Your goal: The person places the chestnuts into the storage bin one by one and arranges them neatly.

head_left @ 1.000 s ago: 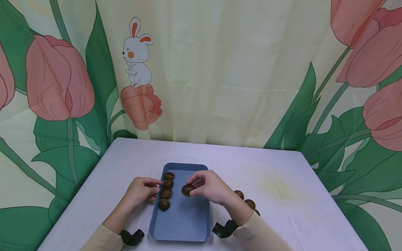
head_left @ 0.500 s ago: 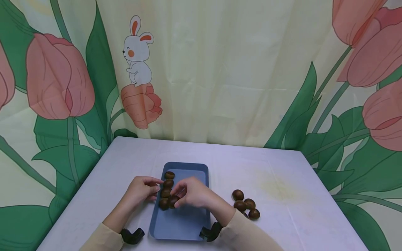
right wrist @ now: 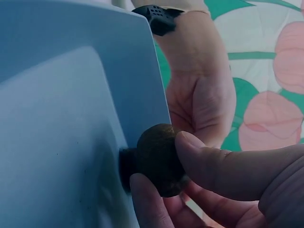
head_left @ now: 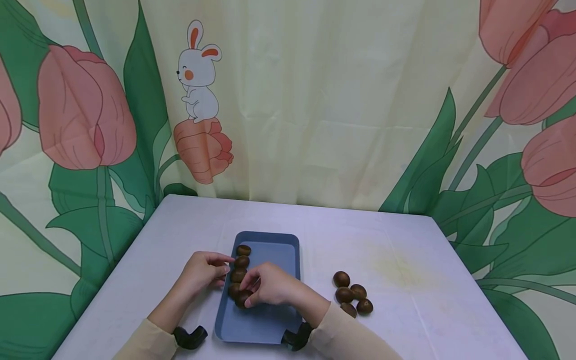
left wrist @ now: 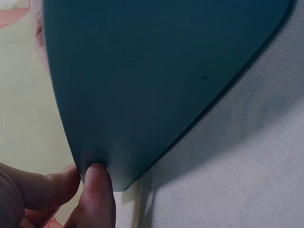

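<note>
A blue tray [head_left: 274,250] lies on the table, with a column of brown chestnuts [head_left: 241,262] along its left wall. My right hand [head_left: 272,285] pinches another chestnut [head_left: 243,300] between thumb and fingers, low inside the tray at the near end of that column. The right wrist view shows this held chestnut [right wrist: 159,156] close up, with a dark chestnut partly hidden behind it. At the tray's left side, my left hand [head_left: 204,270] grips the rim; in the left wrist view its thumb and a finger [left wrist: 95,194] meet the tray's wall [left wrist: 142,95].
Right of the tray, several loose chestnuts [head_left: 344,294] sit in a cluster on the white tablecloth [head_left: 405,300]. Behind the table hangs a curtain [head_left: 315,100] printed with tulips and a rabbit. Each wrist carries a black device [head_left: 190,338].
My right hand has carried its chestnut left and toward the near side, from mid-tray to the near end of the column. My left hand stays on the rim.
</note>
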Tool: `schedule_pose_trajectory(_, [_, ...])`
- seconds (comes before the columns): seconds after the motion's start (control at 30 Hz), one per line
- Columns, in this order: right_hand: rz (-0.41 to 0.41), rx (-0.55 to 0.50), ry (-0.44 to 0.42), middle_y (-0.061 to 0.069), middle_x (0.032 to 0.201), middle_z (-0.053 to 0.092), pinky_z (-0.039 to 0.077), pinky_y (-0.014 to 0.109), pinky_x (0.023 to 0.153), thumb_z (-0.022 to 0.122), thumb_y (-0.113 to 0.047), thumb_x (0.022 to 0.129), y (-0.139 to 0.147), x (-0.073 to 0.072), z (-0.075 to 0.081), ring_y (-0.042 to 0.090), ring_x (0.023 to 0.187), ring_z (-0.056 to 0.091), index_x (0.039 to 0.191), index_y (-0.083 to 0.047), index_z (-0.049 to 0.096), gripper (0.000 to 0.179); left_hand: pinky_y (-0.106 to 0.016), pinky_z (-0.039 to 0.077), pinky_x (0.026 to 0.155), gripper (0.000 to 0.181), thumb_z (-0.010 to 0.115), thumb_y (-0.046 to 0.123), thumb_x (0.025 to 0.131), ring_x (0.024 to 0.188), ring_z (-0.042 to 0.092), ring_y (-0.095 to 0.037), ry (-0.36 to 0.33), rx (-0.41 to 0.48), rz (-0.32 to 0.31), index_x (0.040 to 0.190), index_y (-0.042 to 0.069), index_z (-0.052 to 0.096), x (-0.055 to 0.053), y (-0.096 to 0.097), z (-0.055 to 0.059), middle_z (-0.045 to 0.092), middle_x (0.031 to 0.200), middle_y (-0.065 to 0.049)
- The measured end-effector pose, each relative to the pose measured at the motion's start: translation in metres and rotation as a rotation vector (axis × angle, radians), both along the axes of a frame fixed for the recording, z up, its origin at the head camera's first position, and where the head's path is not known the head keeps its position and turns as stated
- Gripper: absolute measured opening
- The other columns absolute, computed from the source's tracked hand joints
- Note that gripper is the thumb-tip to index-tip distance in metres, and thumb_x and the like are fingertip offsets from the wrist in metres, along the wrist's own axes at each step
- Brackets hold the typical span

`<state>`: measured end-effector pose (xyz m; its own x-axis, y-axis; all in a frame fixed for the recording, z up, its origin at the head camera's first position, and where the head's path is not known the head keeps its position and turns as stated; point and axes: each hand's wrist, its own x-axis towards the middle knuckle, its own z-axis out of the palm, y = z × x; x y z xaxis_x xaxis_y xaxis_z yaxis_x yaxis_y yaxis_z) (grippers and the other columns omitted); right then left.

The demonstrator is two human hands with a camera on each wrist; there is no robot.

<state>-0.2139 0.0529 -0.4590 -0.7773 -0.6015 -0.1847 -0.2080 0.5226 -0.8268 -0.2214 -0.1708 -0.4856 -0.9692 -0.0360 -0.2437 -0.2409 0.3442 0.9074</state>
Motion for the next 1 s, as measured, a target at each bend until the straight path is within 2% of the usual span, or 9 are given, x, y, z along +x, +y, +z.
schedule_pose_trajectory(0.4, [0.029,0.073,0.006,-0.002,0.08,0.073,0.052,0.022,0.069,0.092,0.005,0.077,-0.0003,-0.0033,-0.006,0.007,0.073,0.063,0.09,-0.013,0.079,0.026,-0.031,0.065,0.064,0.023,0.076,0.0,0.096,0.068,0.068,-0.017,0.003,-0.004,-0.003,0.118,0.002,0.082,0.0003,-0.0003,-0.0001,0.075,0.097,-0.012])
schedule_pose_trajectory(0.83, [0.066,0.093,0.013,-0.004,0.082,0.073,0.056,0.02,0.072,0.087,0.012,0.078,0.0014,-0.0037,-0.0049,0.005,0.075,0.065,0.094,-0.013,0.08,0.03,-0.031,0.066,0.065,0.023,0.075,0.0,0.096,0.07,0.069,-0.017,0.0,0.001,-0.001,0.118,0.002,0.081,0.0006,0.0008,0.001,0.075,0.098,-0.012])
schedule_pose_trajectory(1.0, [0.053,0.077,0.002,-0.003,0.083,0.075,0.057,0.021,0.072,0.087,0.013,0.078,0.0025,-0.0038,-0.0053,0.006,0.075,0.067,0.093,-0.012,0.08,0.03,-0.031,0.066,0.066,0.023,0.075,0.0,0.096,0.071,0.068,-0.017,0.002,0.004,-0.002,0.119,0.002,0.081,0.0006,0.0005,0.0002,0.074,0.097,-0.012])
